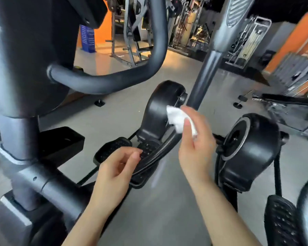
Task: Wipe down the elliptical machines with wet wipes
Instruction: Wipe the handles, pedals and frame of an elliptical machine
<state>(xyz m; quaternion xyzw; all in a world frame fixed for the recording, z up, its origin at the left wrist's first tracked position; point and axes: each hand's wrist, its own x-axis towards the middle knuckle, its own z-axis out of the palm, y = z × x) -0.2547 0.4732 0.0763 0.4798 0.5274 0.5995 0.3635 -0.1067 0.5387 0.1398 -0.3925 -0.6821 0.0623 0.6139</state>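
The grip of the right hand [194, 139] is a pinch: its thumb and fingers hold a small crumpled white wet wipe [178, 119]. The wipe sticks out past the fingertips, up and to the left, and its far edge looks to be touching the rounded black plastic cover [158, 110] at the front of the pedal arm.

To do this step well, I think the hand should push the wipe flat on the cover and rub along the whole curve (not just dab one spot), turning the wipe when it gets dirty.

The left hand [117, 167] holds nothing; its fingers are loosely curled in front of the black ridged foot pedal [112, 148]. Near the wipe stands a dark grey metal pole [204, 77]. A second black wheel cover [252, 146] sits to the right, well apart, on the grey gym floor [124, 112].
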